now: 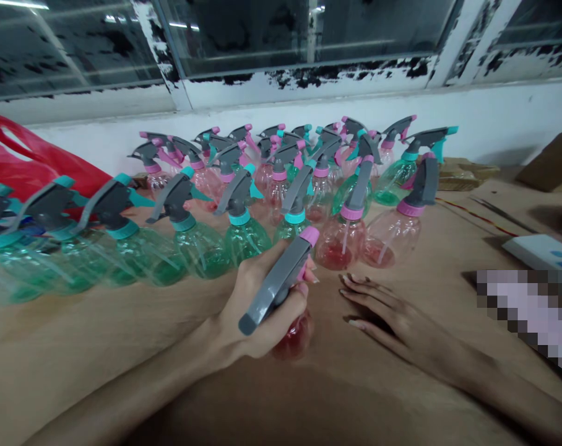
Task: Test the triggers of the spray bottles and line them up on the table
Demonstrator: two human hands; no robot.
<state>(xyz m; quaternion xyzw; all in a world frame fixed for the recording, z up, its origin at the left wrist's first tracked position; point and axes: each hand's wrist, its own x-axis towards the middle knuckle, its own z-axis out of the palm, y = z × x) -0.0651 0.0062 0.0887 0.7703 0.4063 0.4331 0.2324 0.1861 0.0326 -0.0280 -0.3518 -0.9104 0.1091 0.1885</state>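
My left hand [257, 303] is wrapped round the neck of a pink spray bottle [294, 337], which stands close to me on the table. Its grey trigger head with a pink nozzle points away from me, and my fingers hide the collar. Flat on the tabletop to the right lies my right hand [392, 313], fingers stretched out and touching no bottle. Just beyond it stand a pink spray bottle [341, 241] and another pink spray bottle [392, 238]. A row of green spray bottles [200, 244] runs off to the left.
More pink and green spray bottles crowd behind the front row, by the wall. A red plastic bag [44, 161] lies at the back left. Cardboard boxes [553, 164], tweezers [506, 214] and a white box [543, 251] are on the right. A blurred patch covers the far right edge.
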